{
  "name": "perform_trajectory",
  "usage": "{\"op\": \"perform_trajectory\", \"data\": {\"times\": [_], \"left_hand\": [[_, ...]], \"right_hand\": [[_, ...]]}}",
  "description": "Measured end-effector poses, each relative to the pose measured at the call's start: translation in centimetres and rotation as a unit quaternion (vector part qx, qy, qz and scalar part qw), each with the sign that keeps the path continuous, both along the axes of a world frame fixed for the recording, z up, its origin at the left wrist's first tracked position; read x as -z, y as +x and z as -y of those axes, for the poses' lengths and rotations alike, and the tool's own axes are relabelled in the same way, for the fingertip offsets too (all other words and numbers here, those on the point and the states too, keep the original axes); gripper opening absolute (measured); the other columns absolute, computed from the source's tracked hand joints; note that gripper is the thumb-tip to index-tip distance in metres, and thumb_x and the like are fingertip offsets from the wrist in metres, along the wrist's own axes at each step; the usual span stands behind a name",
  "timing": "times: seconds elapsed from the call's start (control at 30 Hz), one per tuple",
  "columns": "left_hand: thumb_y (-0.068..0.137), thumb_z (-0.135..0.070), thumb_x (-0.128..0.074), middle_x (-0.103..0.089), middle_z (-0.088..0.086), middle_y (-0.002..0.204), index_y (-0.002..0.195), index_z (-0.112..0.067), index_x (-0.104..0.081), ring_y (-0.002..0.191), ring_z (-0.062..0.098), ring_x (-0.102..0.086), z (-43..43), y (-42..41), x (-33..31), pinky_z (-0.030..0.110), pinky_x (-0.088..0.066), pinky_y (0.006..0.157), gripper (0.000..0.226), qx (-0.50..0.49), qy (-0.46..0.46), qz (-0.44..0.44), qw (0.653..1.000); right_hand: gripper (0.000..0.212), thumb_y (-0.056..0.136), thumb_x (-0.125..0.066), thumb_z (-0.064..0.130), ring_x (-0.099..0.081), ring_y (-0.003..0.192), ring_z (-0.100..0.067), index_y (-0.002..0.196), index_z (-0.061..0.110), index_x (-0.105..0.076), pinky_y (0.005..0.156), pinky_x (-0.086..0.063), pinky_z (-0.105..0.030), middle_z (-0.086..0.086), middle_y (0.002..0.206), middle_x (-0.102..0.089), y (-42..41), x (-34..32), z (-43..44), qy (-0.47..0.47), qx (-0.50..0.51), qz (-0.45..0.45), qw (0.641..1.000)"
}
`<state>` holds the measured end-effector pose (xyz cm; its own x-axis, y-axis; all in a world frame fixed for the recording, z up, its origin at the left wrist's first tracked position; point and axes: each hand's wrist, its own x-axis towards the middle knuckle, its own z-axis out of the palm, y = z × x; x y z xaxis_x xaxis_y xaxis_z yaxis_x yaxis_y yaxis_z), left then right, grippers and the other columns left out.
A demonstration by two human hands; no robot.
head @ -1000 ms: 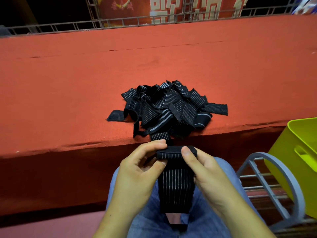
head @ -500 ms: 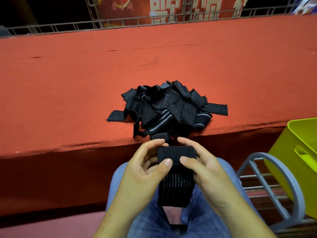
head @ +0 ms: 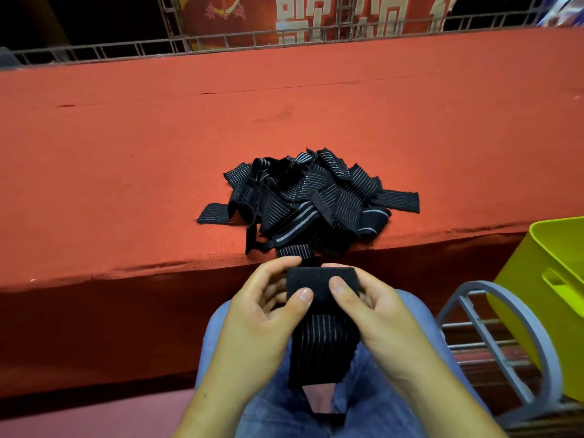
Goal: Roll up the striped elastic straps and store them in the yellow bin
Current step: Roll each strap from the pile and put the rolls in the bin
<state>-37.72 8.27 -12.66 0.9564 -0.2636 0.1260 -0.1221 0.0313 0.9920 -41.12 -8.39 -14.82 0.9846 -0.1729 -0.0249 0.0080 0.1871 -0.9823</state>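
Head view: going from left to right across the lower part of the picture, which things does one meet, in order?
left hand → striped strap pinched by both hands → right hand → grey metal rack → yellow bin

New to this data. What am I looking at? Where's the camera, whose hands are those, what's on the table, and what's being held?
There is no machine here: a person works with bare hands. The one current picture comes from a wide-angle camera worn on the person's head. It looks forward and down, so the arms enter from the bottom edge.

The left hand and right hand both pinch a black striped elastic strap. Its upper end is rolled up under the thumbs, and the loose tail hangs down over the lap.

A tangled pile of black striped straps lies on the red cloth-covered table, close to its front edge. The yellow plastic bin stands off the table, to the person's right. Little of its inside shows.
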Motion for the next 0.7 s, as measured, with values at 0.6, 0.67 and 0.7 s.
{"op": "perform_trajectory", "data": {"times": [0.6,0.67,0.7], "left_hand": [[0.093,-0.007,-0.075,-0.078,-0.003,0.112,0.120,-0.018,-0.069,0.109,0.012,-0.072,-0.13,0.23,0.39,0.021,-0.054,0.094,0.030,0.013,0.002,0.015,1.000],[0.092,-0.010,-0.077,-0.077,-0.004,0.113,0.121,-0.019,-0.069,0.110,0.012,-0.072,-0.15,0.19,0.34,0.022,-0.054,0.095,0.032,0.011,0.006,0.022,1.000],[0.092,-0.007,-0.076,-0.077,-0.004,0.112,0.121,-0.019,-0.069,0.110,0.012,-0.072,-0.16,0.15,0.25,0.021,-0.054,0.095,0.032,0.012,0.005,0.022,1.000]], "right_hand": [[0.037,0.089,-0.067,0.040,-0.076,0.110,-0.024,0.116,0.016,-0.077,0.098,-0.057,-0.042,-0.009,0.112,-0.081,0.02,0.24,0.09,-0.001,-0.004,-0.001,1.000],[0.041,0.089,-0.066,0.043,-0.076,0.112,-0.025,0.120,0.017,-0.076,0.103,-0.056,-0.046,-0.009,0.114,-0.080,-0.08,0.06,0.07,0.002,-0.014,-0.014,1.000],[0.043,0.090,-0.065,0.045,-0.076,0.112,-0.025,0.121,0.018,-0.076,0.104,-0.056,-0.047,-0.008,0.115,-0.080,-0.16,-0.03,0.09,0.000,-0.019,-0.020,1.000]]}}
